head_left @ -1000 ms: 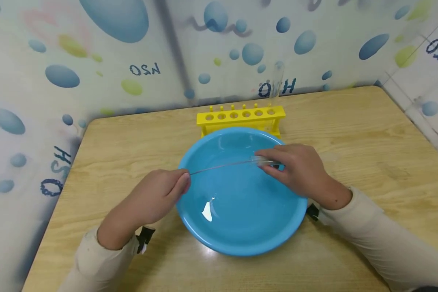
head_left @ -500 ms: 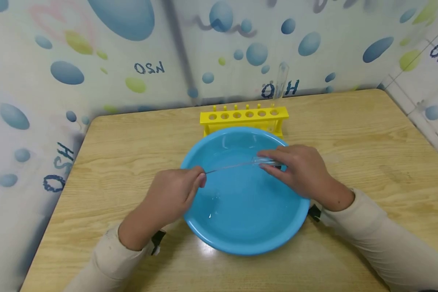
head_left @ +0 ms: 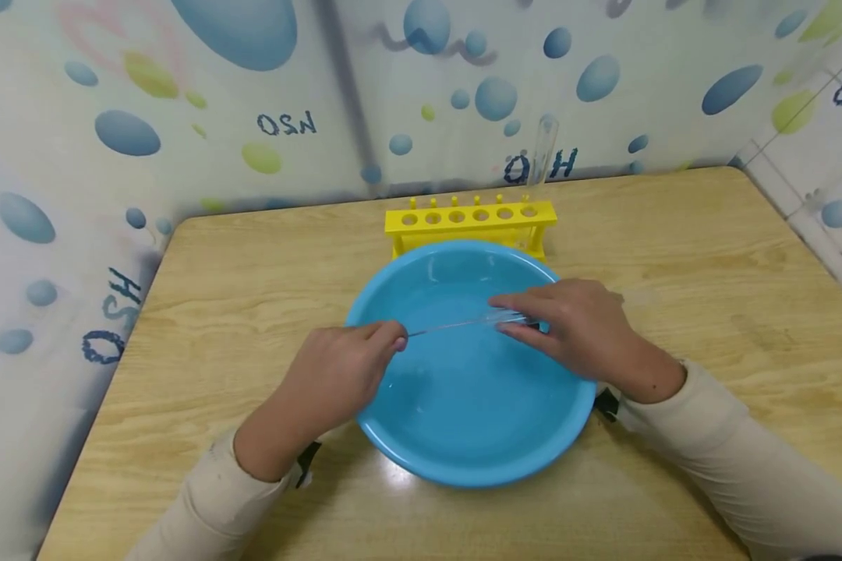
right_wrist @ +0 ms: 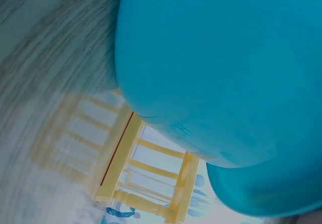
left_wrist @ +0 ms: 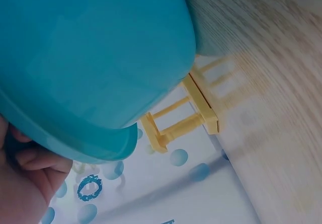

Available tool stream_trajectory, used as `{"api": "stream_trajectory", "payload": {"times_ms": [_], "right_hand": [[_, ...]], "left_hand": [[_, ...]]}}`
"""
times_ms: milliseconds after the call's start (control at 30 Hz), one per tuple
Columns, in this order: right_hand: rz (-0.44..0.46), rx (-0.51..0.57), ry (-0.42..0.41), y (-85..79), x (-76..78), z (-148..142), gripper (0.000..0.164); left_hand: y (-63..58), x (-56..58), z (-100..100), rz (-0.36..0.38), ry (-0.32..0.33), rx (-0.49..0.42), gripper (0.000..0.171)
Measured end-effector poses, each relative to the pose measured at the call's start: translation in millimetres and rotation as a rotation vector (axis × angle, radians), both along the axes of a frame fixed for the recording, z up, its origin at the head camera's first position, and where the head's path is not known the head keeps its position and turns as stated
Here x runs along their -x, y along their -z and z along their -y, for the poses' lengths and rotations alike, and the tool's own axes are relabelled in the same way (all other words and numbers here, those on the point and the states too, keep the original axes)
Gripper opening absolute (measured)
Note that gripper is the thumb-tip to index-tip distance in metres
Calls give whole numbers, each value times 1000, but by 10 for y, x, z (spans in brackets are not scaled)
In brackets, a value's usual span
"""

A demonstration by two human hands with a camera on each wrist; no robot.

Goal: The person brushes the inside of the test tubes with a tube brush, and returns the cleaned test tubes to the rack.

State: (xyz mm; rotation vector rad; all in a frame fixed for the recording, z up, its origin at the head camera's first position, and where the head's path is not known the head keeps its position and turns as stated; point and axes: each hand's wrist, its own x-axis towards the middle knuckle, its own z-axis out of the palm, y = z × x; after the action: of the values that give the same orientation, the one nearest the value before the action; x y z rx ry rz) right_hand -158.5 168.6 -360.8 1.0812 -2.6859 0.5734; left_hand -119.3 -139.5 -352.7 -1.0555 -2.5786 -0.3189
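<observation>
Plainly, the tube (head_left: 503, 317) is transparent, the rod (head_left: 440, 328) thin. The right hand (head_left: 578, 327) grips the tube, the left hand (head_left: 340, 370) the rod.

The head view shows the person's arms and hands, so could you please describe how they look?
The left sleeve and right sleeve are cream, ending near the wrists. A small black piece shows at each sleeve's end. The left hand and right hand are ungloved.
</observation>
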Motion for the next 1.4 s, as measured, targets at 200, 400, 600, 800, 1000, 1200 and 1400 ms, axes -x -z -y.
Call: {"api": "stream_trajectory", "payload": {"times_ms": [200, 400, 600, 800, 1000, 1200, 1400], "right_hand": [[-38, -52, -45, -6, -12, 16, 41], [-56, -99, -43, -18, -25, 31, 42], [-55, -91, -68, -26, -30, 41, 43], [-61, -48, -88, -33, -24, 33, 45], [-14, -41, -29, -40, -36, 34, 42], [-5, -14, 53, -54, -23, 43, 36], [6, -15, 47, -61, -18, 45, 36]], "left_hand": [[4, -9, -10, -1, 10, 15, 9], [1, -9, -26, -9, 13, 49, 12], [-7, -13, -36, -28, 25, 62, 9], [-23, -3, -50, -36, 38, 59, 9], [-22, 2, -55, -115, 30, 6, 17], [-35, 45, -23, -263, 42, -114, 20], [-10, 70, 6, -324, 76, -200, 17]]}}
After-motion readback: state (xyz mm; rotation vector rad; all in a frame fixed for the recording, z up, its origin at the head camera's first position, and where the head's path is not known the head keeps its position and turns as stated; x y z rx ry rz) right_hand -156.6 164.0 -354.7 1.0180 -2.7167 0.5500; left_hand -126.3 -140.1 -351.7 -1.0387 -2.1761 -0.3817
